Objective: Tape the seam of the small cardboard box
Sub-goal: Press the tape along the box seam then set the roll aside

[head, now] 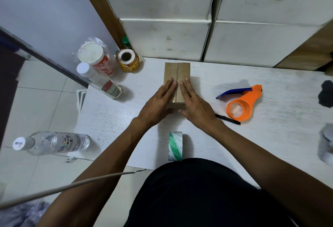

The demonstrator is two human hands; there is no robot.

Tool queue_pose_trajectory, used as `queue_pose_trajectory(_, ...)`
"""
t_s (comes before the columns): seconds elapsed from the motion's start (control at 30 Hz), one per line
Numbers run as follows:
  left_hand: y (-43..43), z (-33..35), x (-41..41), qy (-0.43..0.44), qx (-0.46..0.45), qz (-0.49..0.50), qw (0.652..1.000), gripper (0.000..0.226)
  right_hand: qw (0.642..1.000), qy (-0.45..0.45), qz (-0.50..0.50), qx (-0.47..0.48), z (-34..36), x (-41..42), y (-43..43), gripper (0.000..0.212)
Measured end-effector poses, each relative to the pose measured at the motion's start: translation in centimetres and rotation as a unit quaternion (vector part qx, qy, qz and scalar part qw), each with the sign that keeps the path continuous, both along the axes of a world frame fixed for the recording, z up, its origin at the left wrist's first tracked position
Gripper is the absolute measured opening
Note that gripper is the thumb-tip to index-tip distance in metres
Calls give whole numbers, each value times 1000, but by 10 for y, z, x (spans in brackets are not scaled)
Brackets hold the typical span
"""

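A small brown cardboard box [177, 71] lies on the white table [243, 136], its top seam running away from me down the middle. My left hand [158, 103] rests flat on the left flap, fingers together. On the right flap my right hand [193, 103] presses flat the same way. Both thumbs hang over the near end of the box. A roll of clear tape with green print [175, 145] stands on edge near the table's front, just before my arms. An orange tape dispenser with a blue blade guard [241, 103] lies to the right of the box.
A black pen [228, 117] lies beside the dispenser. At the left stand a label roll [128, 60], a stack of cups in plastic [98, 58] and a clear bottle [100, 81]. A water bottle [52, 143] lies at the left edge. White boxes [165, 39] rise behind.
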State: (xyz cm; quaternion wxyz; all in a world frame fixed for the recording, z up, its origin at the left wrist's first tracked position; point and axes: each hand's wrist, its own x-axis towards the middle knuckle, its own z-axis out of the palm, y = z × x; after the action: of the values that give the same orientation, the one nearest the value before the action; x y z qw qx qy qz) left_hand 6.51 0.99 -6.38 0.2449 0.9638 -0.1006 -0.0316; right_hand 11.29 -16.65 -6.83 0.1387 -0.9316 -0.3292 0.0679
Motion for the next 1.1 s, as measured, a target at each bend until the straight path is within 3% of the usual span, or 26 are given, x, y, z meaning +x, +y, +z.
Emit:
queue_pose_trajectory(0.27,8,1,2,-57,65,-2,996,56,991,-114,49,43,-2,4,-8,53)
queue_pose_trajectory(0.43,5,-1,4,-54,58,20,997,53,994,-96,35,40,-1,5,-2,55)
queue_pose_trajectory(0.6,2,7,13,-39,-8,70,997,61,996,-11,-9,85,-11,4,-14,70)
queue_pose_trajectory(0.73,-1,6,9,-41,-6,58,997,74,985,56,-89,140,-11,-5,-49,59)
queue_pose_trajectory(0.9,-10,11,0,-65,-4,83,994,76,966,22,-200,164,-13,-13,-97,32)
queue_pose_trajectory(1.03,-27,21,-7,-167,22,80,982,48,943,1,-287,171,-15,-15,-129,20)
queue_pose_trajectory(1.1,-41,26,-8,-167,-14,52,984,33,922,4,-349,165,-15,-15,-141,19)
